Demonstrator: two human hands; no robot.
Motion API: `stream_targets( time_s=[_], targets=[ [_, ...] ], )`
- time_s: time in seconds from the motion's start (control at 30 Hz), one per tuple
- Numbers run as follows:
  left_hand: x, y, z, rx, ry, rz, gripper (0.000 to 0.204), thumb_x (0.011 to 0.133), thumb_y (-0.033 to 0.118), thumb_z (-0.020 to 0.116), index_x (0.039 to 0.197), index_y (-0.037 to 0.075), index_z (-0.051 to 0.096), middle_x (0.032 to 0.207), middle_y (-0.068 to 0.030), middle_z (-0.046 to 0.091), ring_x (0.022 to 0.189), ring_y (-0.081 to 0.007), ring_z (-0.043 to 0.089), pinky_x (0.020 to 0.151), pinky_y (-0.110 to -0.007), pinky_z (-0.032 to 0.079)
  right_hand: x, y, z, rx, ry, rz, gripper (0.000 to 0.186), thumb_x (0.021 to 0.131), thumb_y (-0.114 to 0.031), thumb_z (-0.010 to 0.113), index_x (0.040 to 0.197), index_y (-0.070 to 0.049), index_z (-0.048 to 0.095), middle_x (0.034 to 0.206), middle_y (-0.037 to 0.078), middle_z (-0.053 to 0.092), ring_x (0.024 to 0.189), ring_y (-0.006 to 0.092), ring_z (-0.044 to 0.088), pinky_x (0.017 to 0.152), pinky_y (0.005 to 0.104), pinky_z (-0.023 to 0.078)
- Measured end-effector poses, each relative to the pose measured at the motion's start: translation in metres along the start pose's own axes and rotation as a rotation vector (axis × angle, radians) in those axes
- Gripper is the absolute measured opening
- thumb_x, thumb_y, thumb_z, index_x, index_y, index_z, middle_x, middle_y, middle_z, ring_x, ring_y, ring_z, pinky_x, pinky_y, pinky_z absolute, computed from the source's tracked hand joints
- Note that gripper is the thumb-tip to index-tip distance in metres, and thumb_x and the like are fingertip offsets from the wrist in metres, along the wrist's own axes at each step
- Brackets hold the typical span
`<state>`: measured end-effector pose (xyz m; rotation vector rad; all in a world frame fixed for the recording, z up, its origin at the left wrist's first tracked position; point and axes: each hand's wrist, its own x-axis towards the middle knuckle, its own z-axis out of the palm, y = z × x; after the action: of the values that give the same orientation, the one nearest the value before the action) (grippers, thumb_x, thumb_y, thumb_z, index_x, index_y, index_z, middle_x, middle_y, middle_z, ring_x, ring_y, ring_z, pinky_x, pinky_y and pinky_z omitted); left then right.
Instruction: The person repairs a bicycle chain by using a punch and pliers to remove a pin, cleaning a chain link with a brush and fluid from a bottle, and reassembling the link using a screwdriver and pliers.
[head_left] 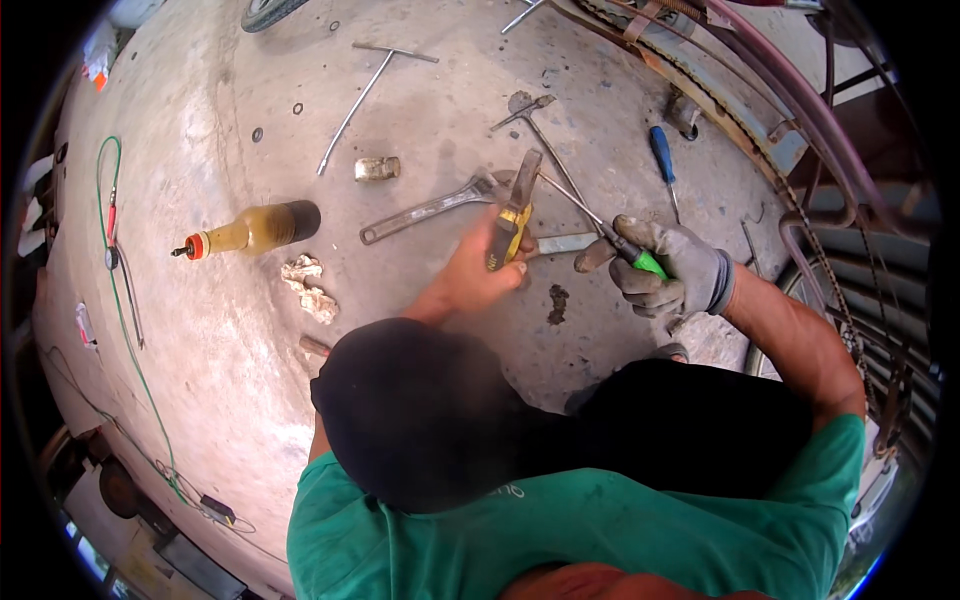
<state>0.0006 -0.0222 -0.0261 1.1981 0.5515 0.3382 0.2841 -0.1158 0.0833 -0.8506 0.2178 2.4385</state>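
My bare left hand is closed around a yellow-and-black-handled tool with a flat, worn metal end pointing away from me. In my gloved right hand is a screwdriver with a green and black handle. Its thin shaft slants up and left, and the tip is close to the metal end of the other tool; whether they touch I cannot tell. Just beyond my left hand lies an adjustable wrench. Between my hands a flat grey metal bar rests on the floor.
Two T-handle wrenches and a blue-handled screwdriver lie farther off. To the left are a bottle of yellowish liquid, a metal cylinder, a crumpled rag and a green cable. A purple frame with a chain stands right.
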Motion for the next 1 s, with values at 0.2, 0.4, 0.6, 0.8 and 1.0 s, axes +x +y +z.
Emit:
stream_targets(
  time_s=[0.2, 0.4, 0.6, 0.8, 1.0],
  targets=[
    [-0.001, 0.001, 0.003, 0.113, 0.021, -0.047, 0.055, 0.08, 0.002, 0.06, 0.134, 0.001, 0.047, 0.103, -0.0054, 0.061, 0.092, -0.0119, 0.057, 0.082, -0.03, 0.048, 0.002, -0.002, 0.015, -0.883, 0.51, -0.213, 0.053, 0.111, -0.046, 0.044, 0.12, 0.001, 0.066, 0.064, -0.002, 0.046, 0.05, 0.0074, 0.038, 0.047, 0.0244, 0.034],
    [0.006, -0.013, 0.003, 0.07, 0.031, -0.202, 0.056, 0.082, 0.005, 0.059, 0.136, -0.001, 0.045, 0.099, -0.0074, 0.062, 0.075, -0.0155, 0.06, 0.069, -0.032, 0.051, 0.021, -0.011, -0.012, -1.745, 0.869, -0.522, 0.026, 0.102, -0.027, 0.06, 0.111, -0.003, 0.067, 0.086, 0.023, 0.067, 0.076, 0.0459, 0.064, 0.067, 0.0458, 0.053],
    [0.007, -0.008, 0.014, -0.244, 0.074, -0.246, 0.061, 0.084, 0.004, 0.059, 0.142, 0.0, 0.04, 0.098, -0.0085, 0.061, 0.073, -0.018, 0.06, 0.067, -0.034, 0.05, 0.018, -0.017, 0.0, -1.292, 0.766, -0.321, 0.048, 0.107, -0.039, 0.051, 0.137, -0.002, 0.059, 0.083, 0.011, 0.069, 0.066, 0.0211, 0.067, 0.057, 0.0353, 0.053],
    [0.002, -0.021, 0.013, -0.277, -0.046, -0.126, 0.057, 0.082, 0.008, 0.062, 0.136, 0.001, 0.045, 0.101, -0.0081, 0.061, 0.073, -0.0155, 0.061, 0.064, -0.033, 0.052, -0.015, -0.02, -0.002, -0.116, 0.049, -0.037, 0.052, 0.112, -0.039, 0.042, 0.147, -0.003, 0.053, 0.085, 0.003, 0.058, 0.054, 0.0066, 0.049, 0.041, 0.0186, 0.034],
    [0.0, -0.027, 0.008, -0.235, -0.059, -0.197, 0.046, 0.083, 0.001, 0.059, 0.127, 0.001, 0.049, 0.099, -0.009, 0.062, 0.075, -0.018, 0.062, 0.066, -0.034, 0.051, 0.0, -0.012, -0.001, -1.297, 0.583, -0.305, 0.046, 0.106, -0.028, 0.055, 0.147, -0.007, 0.054, 0.077, 0.002, 0.056, 0.059, 0.0097, 0.053, 0.053, 0.0282, 0.044]
  ],
)
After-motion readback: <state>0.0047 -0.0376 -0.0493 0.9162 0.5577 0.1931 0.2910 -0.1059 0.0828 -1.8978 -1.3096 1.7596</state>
